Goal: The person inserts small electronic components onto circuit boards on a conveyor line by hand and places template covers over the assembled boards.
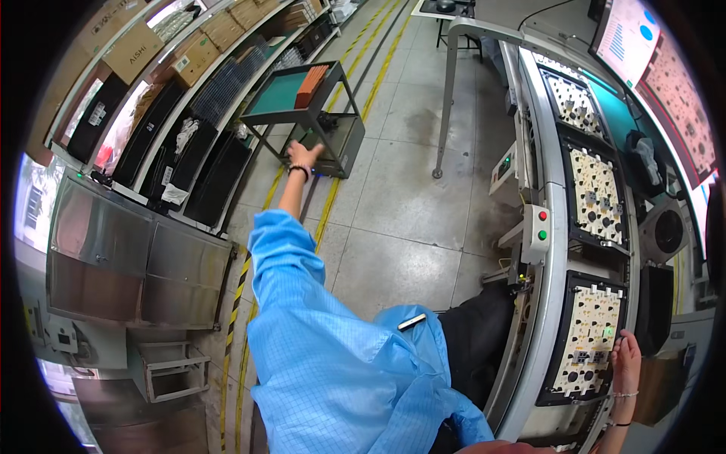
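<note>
- Conveyor line: run along the right; cream boards in black frames are set on it in a row.
- Cart: stood ahead, to the left; might be shoved or tipped if its frame were caught by the left hand.
- Nearest board: seated on the line, beside the right hand; parts could be knocked by a stray fingertip, attention being split.
- Orange pieces: stacked on the cart's top; could be toppled by a jolt.
- Left hand: fingers spread, nothing seen held; cart contact cannot be told.
- Right hand: fingers bent at the frame's edge; grip cannot be told.
</note>
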Available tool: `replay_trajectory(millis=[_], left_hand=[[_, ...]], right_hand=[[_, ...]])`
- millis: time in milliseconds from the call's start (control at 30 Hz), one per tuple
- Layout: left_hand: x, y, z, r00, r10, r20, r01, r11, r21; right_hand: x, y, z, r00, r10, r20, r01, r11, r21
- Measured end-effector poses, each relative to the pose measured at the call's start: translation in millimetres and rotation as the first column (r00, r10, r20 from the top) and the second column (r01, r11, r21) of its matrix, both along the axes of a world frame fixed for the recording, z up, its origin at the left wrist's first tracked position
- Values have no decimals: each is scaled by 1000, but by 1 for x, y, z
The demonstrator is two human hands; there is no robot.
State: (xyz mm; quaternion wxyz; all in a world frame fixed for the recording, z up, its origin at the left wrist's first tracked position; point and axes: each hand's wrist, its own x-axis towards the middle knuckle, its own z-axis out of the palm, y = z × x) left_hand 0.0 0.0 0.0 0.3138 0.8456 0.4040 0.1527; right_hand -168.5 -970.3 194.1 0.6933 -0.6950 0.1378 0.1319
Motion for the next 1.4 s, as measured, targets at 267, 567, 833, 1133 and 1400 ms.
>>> replay_trajectory(millis=[267,567,833,1133,1400], left_hand=[[-5,26,46,893,169,-417,207,668,715],[-161,75,39,815,-551,-178,535,599,597],[-280,-29,101,939,179,-295,13,836,548],[-278,-118,177,940,295,-171,-70,658,750],[-238,-158,191,911,407,-75,-113,420,901]], right_hand=[[-31,43,30,998,26,-62,-38,982,-185],[-15,32,56,985,167,44,-156,969,-192],[-55,12,41,972,158,172,-27,808,-589],[-76,-3,-4,712,674,197,79,201,-976],[-80,-9,-17,733,586,345,112,396,-911]])
